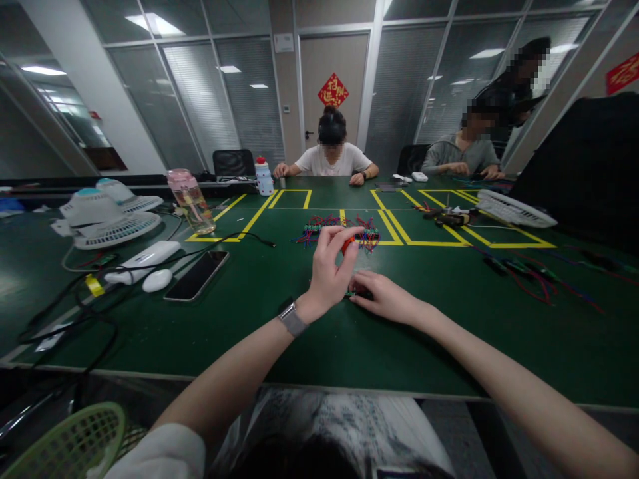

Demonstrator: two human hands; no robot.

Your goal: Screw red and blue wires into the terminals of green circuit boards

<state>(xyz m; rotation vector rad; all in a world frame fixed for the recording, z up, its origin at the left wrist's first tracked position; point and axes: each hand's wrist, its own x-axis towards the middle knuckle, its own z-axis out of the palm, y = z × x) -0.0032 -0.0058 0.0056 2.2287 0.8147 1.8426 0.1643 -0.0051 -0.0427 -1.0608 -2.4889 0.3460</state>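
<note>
My left hand, with a watch on its wrist, is raised over the green table, its fingers and thumb curled around a small orange-red thing. Most of that thing is hidden by the fingers, so I cannot make out its kind. Just right of it and lower, my right hand rests at the table, fingertips closed on a small green circuit board, of which only an edge shows. Beyond both hands lie several circuit boards with tangled red and blue wires.
At left are a phone, a white mouse, black cables, a pink-lidded bottle and white fans. On the right lie pliers, a white keyboard and wired boards. People sit across the table.
</note>
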